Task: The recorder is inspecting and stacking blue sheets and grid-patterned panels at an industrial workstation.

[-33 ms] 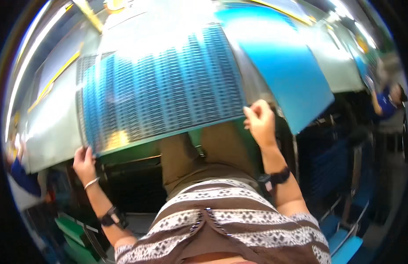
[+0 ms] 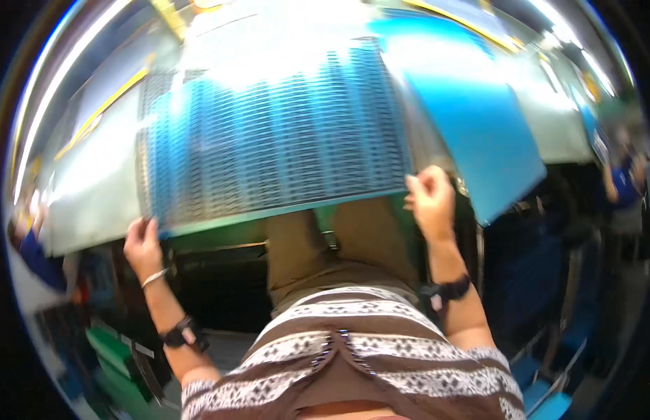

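Observation:
A big flat blue tray [image 2: 269,147] with rows of fine slots fills the middle of the view, held level in front of me. My left hand [image 2: 141,245] grips its near left corner, fingers curled under the edge. At the near right corner, my right hand [image 2: 429,203] is closed on the rim. Both wrists wear dark bands. Below the tray I see my own tan trousers and brown patterned top.
A smooth blue board [image 2: 479,133] slants down on the right, close to the tray. A pale worktop [image 2: 87,189] lies to the left. Green crates [image 2: 111,357] stand low on the left. Another person in blue [image 2: 623,189] stands at the far right.

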A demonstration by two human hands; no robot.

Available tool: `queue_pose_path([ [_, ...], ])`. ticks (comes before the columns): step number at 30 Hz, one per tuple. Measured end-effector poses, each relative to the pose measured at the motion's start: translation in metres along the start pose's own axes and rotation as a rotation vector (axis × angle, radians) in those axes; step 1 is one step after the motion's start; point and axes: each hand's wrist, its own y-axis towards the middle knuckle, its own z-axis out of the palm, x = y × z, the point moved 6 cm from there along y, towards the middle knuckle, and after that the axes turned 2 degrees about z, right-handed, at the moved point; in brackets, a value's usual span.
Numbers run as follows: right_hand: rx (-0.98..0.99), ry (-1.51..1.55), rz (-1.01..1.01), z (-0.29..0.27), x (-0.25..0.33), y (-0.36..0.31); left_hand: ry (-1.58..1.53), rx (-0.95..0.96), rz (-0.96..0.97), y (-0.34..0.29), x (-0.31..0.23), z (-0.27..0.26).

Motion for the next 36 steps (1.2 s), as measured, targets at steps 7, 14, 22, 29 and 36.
queue_pose_path([
  [7,-0.033,-0.086,-0.175,-0.026,-0.009,0.003,0.058,-0.091,0.037,-0.014,0.008,0.036],
  [14,0.013,-0.055,-0.166,-0.014,-0.012,0.002,0.004,-0.112,-0.018,-0.026,0.015,0.020],
  [22,0.015,-0.244,-0.263,-0.014,0.022,0.001,0.515,-0.086,0.296,-0.018,-0.022,0.032],
  [29,0.124,-1.159,-0.804,0.008,0.080,0.030,0.405,0.393,0.312,-0.012,-0.025,0.033],
  [36,0.133,-1.278,-0.842,0.076,0.079,0.186,0.441,0.413,0.329,-0.014,-0.032,0.039],
])
